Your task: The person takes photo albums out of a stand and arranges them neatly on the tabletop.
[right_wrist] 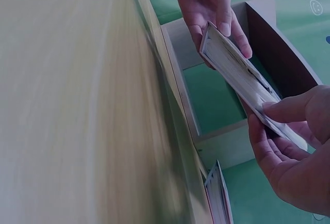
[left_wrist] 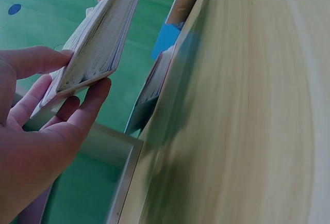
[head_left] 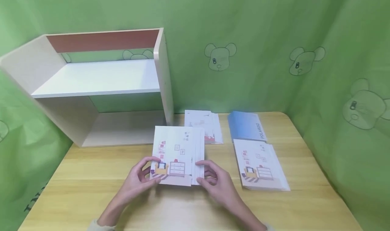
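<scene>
A notebook with a white cover (head_left: 172, 146), printed with a yellow armchair and a chest of drawers, is held up over the table between both hands. My left hand (head_left: 138, 178) grips its left edge near the lower corner. Along the right edge, my right hand (head_left: 217, 182) pinches the notebook between thumb and fingers. In the left wrist view, the page block (left_wrist: 100, 48) shows between the covers, slightly fanned. The right wrist view shows the notebook's edge (right_wrist: 234, 66) spanning from hand to hand, tilted above the tabletop.
A two-tier shelf unit (head_left: 163, 71) stands at the back left. Behind the held notebook lies another white notebook (head_left: 198, 121). To the right are a blue stack marked POLAROID (head_left: 245, 126) and a matching white notebook (head_left: 260, 163). Green cloth (head_left: 259, 21) hangs around the wooden table (head_left: 304, 204).
</scene>
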The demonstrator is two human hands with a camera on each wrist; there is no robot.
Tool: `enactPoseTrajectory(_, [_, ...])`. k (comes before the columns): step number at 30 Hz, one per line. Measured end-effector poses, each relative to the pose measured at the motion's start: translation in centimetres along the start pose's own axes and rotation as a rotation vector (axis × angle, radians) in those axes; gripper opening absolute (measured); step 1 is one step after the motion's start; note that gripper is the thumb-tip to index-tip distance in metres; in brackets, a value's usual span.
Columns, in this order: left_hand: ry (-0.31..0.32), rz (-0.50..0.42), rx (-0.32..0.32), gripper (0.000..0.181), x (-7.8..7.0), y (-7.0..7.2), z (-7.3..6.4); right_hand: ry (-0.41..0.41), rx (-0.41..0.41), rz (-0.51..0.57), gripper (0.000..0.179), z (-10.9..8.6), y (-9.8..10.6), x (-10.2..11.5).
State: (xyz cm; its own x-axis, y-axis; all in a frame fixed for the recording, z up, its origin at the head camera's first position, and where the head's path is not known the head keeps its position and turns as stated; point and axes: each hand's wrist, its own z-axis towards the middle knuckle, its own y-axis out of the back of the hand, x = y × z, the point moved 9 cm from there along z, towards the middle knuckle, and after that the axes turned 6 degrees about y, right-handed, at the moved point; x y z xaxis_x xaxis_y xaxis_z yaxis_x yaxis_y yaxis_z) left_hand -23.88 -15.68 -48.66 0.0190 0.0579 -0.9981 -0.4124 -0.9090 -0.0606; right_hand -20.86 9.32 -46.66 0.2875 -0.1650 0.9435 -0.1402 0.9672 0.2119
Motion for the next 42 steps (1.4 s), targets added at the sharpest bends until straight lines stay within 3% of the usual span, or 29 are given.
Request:
enactPoseTrajectory(8, [0.005,-0.003,0.01,0.06,0.0,-1.7,0.7,-0.062,-0.042,-0.059,0.052,-0.5,2.0,-0.6])
enactPoseTrajectory(24, [-0.02,-0.036,0.084,0.06,-0.9,-5.8,2.9,0.01,-0.081,-0.042,0.046,-1.9,6.3,-0.3])
enactPoseTrajectory(35, [0.01,-0.05,0.09,0.061,0.3,-6.8,3.4,-0.006,-0.118,-0.043,0.043,-2.5,7.1,-0.6])
enactPoseTrajectory(42, [0.053,-0.051,0.133,0.063,1.8,-7.0,3.3,-0.105,-0.138,-0.072,0.045,-3.1,7.0,-2.1])
